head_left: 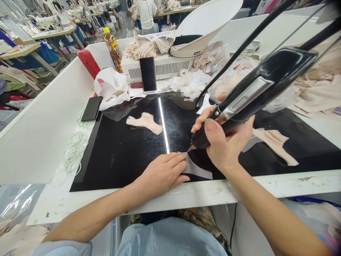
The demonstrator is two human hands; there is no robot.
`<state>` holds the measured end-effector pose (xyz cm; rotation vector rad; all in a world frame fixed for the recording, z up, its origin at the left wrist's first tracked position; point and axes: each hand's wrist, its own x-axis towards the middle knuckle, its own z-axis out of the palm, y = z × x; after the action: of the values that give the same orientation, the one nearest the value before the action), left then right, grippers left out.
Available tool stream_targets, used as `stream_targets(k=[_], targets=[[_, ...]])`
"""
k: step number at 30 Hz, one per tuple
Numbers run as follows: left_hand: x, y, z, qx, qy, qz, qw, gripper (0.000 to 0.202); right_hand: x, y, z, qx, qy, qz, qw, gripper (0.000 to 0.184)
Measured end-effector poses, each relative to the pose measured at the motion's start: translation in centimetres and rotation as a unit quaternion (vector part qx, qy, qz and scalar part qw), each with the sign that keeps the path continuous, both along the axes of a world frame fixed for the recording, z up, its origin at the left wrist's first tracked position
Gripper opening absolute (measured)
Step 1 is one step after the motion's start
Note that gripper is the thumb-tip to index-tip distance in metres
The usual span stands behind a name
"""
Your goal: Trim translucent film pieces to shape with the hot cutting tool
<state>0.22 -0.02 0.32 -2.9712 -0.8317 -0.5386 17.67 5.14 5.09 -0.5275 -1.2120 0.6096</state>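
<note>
My left hand lies flat on the black work surface, its fingertips on the edge of a thin grey piece with a curved side. My right hand is wrapped round a black hand-held tool with a silver lever and cables or hoses at its upper end. The tool slants down to the left, and its narrow tip is just beside the left fingertips, at the grey piece's upper edge. Whether it touches cannot be made out. Behind the left hand lies a beige fabric piece; another beige piece lies right of the right hand.
Pale elastic loops and a black phone lie at the left. A white plastic bag, an upright phone and a drink bottle stand behind. Beige fabric heaps fill the right. A person is far back.
</note>
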Motion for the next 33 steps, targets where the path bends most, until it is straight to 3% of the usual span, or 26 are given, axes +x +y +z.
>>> stream_targets(k=[12,20,27,33], targets=[[-0.09,-0.1,0.42,-0.006,0.0,0.005,1.0,0.043,-0.13,-0.14,0.91,0.001,0.036,-0.011,0.999,0.028],[-0.05,-0.1,0.55,-0.006,0.006,0.004,1.0,0.044,-0.37,-0.08,0.13,0.0,0.007,-0.022,1.0,0.032],[-0.13,-0.16,0.49,-0.01,0.013,0.009,1.0,0.043,-0.46,-0.01,0.0,-0.049,0.014,-0.058,0.997,0.031],[-0.14,-0.24,0.6,-0.014,0.02,0.013,1.0,0.042,-0.97,-0.16,0.47,-0.046,0.054,-0.015,0.997,0.033]])
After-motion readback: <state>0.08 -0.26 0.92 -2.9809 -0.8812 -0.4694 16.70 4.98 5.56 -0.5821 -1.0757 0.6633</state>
